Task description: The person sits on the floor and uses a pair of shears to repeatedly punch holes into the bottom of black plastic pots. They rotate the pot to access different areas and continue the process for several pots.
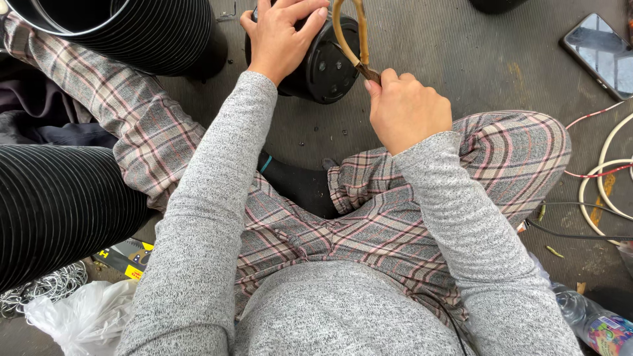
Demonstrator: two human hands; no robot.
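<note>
We see a small black plastic pot (323,66) lying on its side on the grey floor at about twelve o'clock from our lap, its round base with drainage holes turned toward us. Just beside it at one o'clock, a thin, curved tan strip (346,36) loops upward, its lower end meeting a dark tip.

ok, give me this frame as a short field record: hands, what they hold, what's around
view: head camera, looking down at a seated person's lap
left hand: left hand gripping an overturned black pot, drain holes showing
right hand: right hand closed on a tool with curved tan handles, held against the pot
floor: dark ribbed mat
nearby left: ribbed black pots, white plastic bag
nearby right: phone, white and red cables, plastic bottle
clothing: grey sleeves, plaid trousers
</note>
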